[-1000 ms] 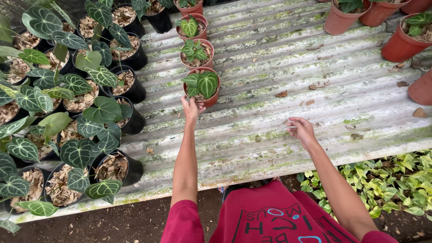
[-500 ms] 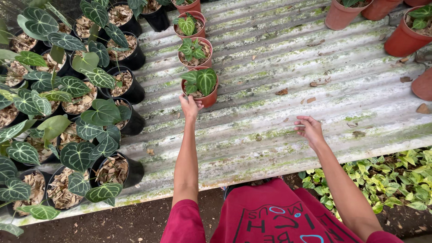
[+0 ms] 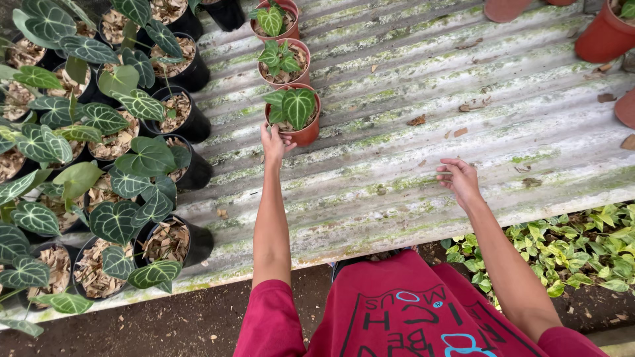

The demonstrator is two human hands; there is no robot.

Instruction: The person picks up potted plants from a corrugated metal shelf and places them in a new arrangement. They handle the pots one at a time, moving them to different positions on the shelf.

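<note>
Terracotta-coloured plastic, smooth and round: the nearest small pot (image 3: pixel 301 125) stands on the ridged, moss-streaked corrugated table (image 3: pixel 410 165), third in a row behind two matching pots (image 3: pixel 283 63). Our left hand (image 3: pixel 274 142) touches its near rim, grip loosely curled, not closed round it (we should cup the wall low, sparing the veined heart-shaped leaf (image 3: pixel 299 106)). Our right hand (image 3: pixel 458 180) hovers well apart, holding nothing.
</note>
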